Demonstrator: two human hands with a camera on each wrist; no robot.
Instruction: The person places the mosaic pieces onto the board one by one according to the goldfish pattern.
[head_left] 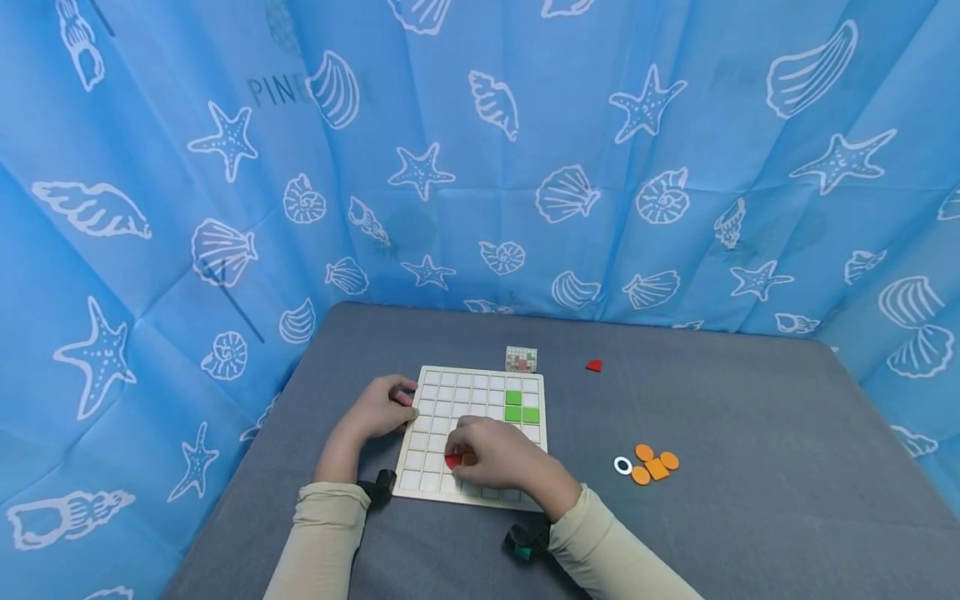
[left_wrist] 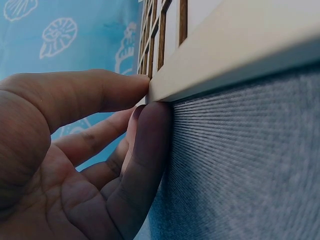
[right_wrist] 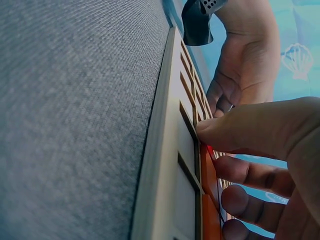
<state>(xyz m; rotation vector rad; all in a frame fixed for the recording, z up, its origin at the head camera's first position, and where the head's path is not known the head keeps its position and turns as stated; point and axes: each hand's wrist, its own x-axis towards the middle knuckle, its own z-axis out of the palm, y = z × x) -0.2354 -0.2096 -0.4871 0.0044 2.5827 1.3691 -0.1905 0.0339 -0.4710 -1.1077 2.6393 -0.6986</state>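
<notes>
A pale wooden grid board [head_left: 430, 481] with white square cells lies on the table. My left hand [head_left: 384, 407] grips its left edge; in the left wrist view the thumb [left_wrist: 120, 90] lies at the top edge and a finger [left_wrist: 150, 140] against the side. My right hand [head_left: 491, 450] is over the lower middle cells, pinching a red piece [head_left: 452, 461] at the grid. Its thumb tip [right_wrist: 209, 131] touches the frame, and the fingers hide most of the red piece. Brown-orange tiles [right_wrist: 211, 217] sit in cells beside it. Green squares [head_left: 513, 413] fill several upper-right cells.
Right of the board lie several orange pieces [head_left: 656, 469] and a white ring-shaped piece with a dark centre [head_left: 622, 466]. Behind it are a small pattern card [head_left: 521, 359] and a red quarter-round piece [head_left: 594, 366]. A blue shell-print curtain [head_left: 480, 183] surrounds the grey table [head_left: 750, 467].
</notes>
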